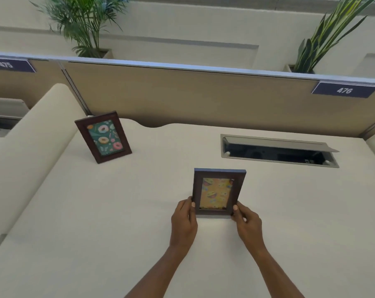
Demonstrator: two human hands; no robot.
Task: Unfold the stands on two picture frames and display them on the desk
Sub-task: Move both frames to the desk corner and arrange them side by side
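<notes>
Head view:
Left hand (pixel 184 220): reaches forward, thumb on the yellow-picture frame (pixel 219 192), grasping its lower left edge.
Right hand (pixel 248 220): mirrors it, grasping the lower right edge.
Yellow-picture frame: upright at the desk (pixel 96 222) centre, between both hands.
Doughnut-picture frame (pixel 103 137): stands tilted at 10 o'clock, well apart.
Cable tray (pixel 279 150): lid open at 2 o'clock, contents too dark to tell.

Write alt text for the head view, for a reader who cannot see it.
Both hands, left hand and right hand, grip the lower corners of an upright emoji picture frame on the cream desk. A doughnut picture frame already stands displayed at back left.
</notes>
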